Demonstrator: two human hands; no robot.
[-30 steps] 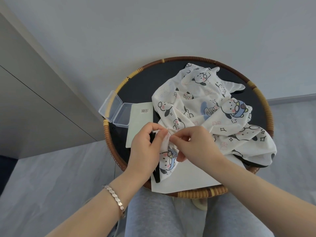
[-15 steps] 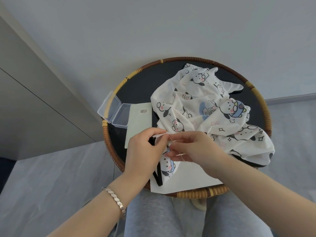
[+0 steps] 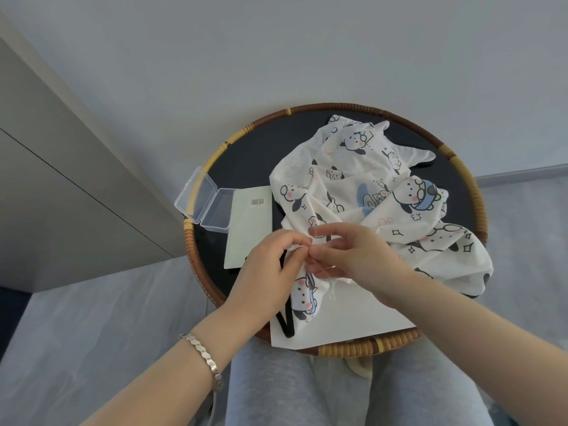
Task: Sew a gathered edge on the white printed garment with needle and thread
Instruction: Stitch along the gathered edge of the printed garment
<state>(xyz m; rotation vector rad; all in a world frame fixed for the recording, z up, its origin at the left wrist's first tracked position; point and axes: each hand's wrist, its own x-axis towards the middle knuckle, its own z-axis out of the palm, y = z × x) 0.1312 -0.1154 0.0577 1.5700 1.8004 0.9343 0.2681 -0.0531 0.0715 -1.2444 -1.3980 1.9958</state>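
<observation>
The white garment (image 3: 368, 192) printed with cartoon dogs lies crumpled on a round black table with a woven rim (image 3: 344, 107). Its near edge is bunched up between my two hands. My left hand (image 3: 270, 269) pinches that gathered edge between thumb and forefinger. My right hand (image 3: 353, 256) meets it fingertip to fingertip, its fingers closed at the same spot on the cloth. The needle is too small to make out; a thin pale thread seems to run under my right fingers.
An open clear plastic box (image 3: 204, 204) sits at the table's left rim beside a white card with a barcode (image 3: 249, 226). A white sheet (image 3: 347, 318) lies under the garment's near end, with a black strap (image 3: 284, 321) on it. My grey-trousered knees are below the table.
The table and garment sit slightly lower and more central in the view. My right hand's fingers have shifted up a little against the gathered edge, while my left hand keeps its pinch.
</observation>
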